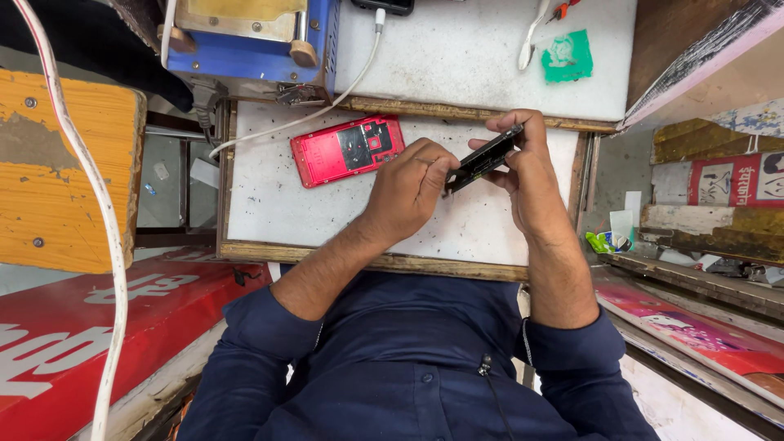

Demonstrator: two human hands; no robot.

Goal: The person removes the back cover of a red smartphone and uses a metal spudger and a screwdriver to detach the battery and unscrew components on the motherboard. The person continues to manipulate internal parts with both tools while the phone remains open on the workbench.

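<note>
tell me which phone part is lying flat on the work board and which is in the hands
The red phone shell lies flat on the white work board, untouched. The dark phone part is held on edge between the left hand and right hand.

A long red sign (98,318) with white letters lies at the bottom left, next to the person's arm. A green sticker (567,55) with a pale picture sits on the white board at the top. On the right stands a red label (735,181) with white marks, stuck on an old box. Below it lies a flat pink and red board (694,331) with a picture on it. A small green and white packet (608,242) sits beside the table edge.
</note>
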